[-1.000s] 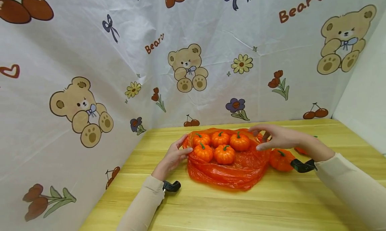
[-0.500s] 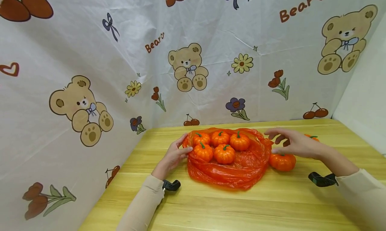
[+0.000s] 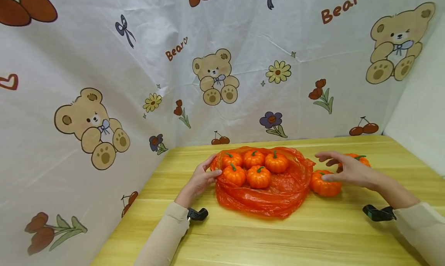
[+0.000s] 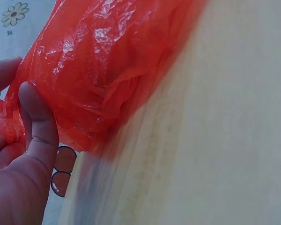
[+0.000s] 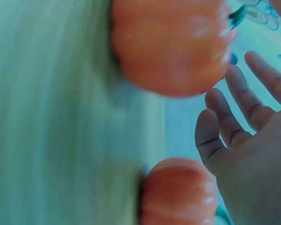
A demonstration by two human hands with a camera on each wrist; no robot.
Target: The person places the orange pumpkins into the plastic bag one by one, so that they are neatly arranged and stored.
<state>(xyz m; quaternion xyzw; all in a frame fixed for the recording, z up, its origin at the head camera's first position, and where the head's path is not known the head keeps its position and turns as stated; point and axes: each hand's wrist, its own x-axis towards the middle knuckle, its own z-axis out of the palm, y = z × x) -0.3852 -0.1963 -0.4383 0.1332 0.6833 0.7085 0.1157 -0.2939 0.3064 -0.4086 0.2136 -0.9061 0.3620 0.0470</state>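
A red plastic bag [image 3: 260, 198] lies on the table with its mouth spread wide. Inside it several small orange pumpkins [image 3: 259, 177] with green stems show. My left hand [image 3: 199, 179] holds the bag's left edge; in the left wrist view the thumb and fingers grip the crinkled plastic [image 4: 84, 70]. To the right of the bag my right hand [image 3: 351, 171] hovers above a loose pumpkin [image 3: 325, 185], its fingers loosely bent and holding nothing. Partly hidden behind that hand is a second loose pumpkin [image 3: 363, 160]. Both loose pumpkins appear in the right wrist view, the nearer pumpkin [image 5: 173, 47] at the top.
The wooden table [image 3: 257, 243] carries everything. A white cloth [image 3: 243, 123] printed with bears and flowers hangs along the back and left. A plain white wall [image 3: 424, 134] bounds the right. Black wrist cameras sit on both forearms.
My right hand has moved from over the bag's right rim rightward to above the loose pumpkin. The left hand stays on the bag, and the bag's right edge has risen slightly.
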